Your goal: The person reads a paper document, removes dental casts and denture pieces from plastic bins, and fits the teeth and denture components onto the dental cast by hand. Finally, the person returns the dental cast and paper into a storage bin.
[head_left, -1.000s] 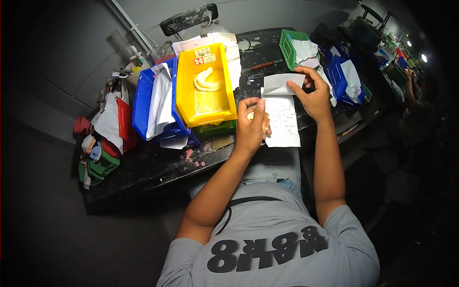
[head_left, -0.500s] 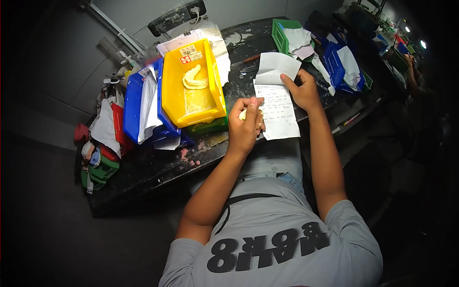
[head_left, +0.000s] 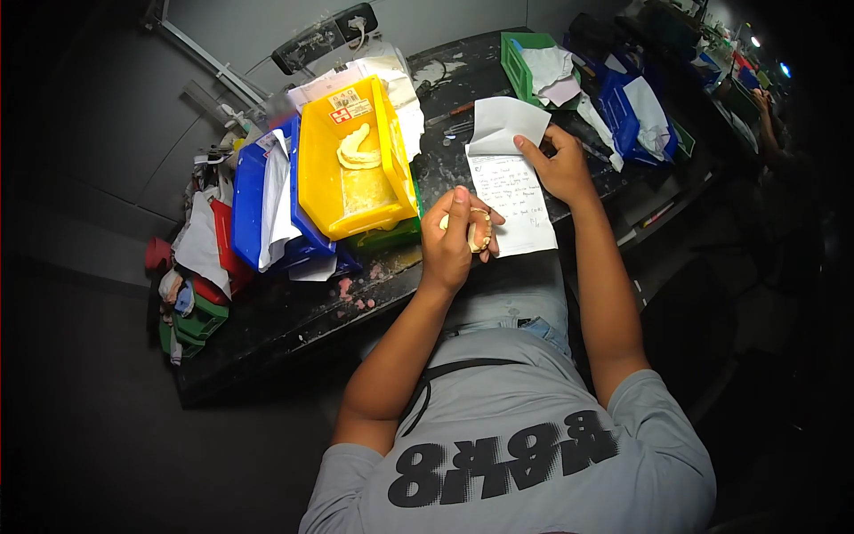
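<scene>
Cream cast [head_left: 487, 233] gripped in left hand [head_left: 447, 247] | right hand [head_left: 564, 169] pinching paper [head_left: 509, 198] | reading apparently in hand | any shift calls for a light, even pinch

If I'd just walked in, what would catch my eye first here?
Probably the bright yellow bin on the bench's left part, with a pale curved cast inside. Next, the handwritten sheet at the bench's near edge, its top folded over under the right hand, while the left hand holds another pale cast.
</scene>
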Motion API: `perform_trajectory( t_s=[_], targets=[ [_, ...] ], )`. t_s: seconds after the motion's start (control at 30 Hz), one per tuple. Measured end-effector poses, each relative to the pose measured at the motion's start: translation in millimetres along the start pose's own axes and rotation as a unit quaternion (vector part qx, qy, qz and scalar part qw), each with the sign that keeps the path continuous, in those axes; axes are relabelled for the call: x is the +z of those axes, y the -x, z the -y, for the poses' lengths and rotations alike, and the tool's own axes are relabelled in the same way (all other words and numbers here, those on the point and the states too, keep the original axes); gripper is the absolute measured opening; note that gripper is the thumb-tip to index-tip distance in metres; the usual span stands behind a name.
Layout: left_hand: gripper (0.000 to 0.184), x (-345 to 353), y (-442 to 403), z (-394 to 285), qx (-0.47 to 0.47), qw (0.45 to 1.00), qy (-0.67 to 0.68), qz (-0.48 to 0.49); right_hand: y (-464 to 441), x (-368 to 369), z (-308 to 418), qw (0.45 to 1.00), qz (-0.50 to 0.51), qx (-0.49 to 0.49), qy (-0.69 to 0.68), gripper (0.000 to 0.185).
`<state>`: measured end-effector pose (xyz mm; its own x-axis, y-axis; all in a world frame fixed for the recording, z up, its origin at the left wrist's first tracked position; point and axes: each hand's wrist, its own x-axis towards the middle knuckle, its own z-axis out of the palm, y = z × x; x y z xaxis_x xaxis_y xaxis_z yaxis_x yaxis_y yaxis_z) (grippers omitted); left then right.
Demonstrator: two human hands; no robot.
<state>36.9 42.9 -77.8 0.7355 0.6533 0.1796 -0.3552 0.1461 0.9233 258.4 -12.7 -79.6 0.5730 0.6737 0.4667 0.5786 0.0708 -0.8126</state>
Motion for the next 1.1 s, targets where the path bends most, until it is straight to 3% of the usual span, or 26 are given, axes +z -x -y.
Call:
perform_trajectory(
  t_s=[0.27, 0.47, 0.63, 1.1],
  targets=[
    [0.057, 6.3, 0.6, -8.8, -0.034, 0.999, 0.009, -0.013, -0.3, -1.2, 1.7, 1.0, 0.004, -0.006, -0.002, 0.03],
    [0.072, 5.6, -0.1, -5.6, -0.03, 0.996, -0.084, -0.017, -0.1, -1.7, 2.6, 1.0, 0.002, -0.002, 0.008, 0.03],
    [0.073, -0.6, -5.9, -3.5, -0.057, 0.998, 0.03, 0.001, -1.1, -1.9, 1.9, 1.0, 0.011, -0.003, 0.011, 0.03],
    [0.079, -4.1, -6.0, -1.5, -0.084, 0.989, 0.118, 0.008, -0.5, -0.4, -1.3, 1.0, 0.01, 0.003, 0.01, 0.03]
  ],
)
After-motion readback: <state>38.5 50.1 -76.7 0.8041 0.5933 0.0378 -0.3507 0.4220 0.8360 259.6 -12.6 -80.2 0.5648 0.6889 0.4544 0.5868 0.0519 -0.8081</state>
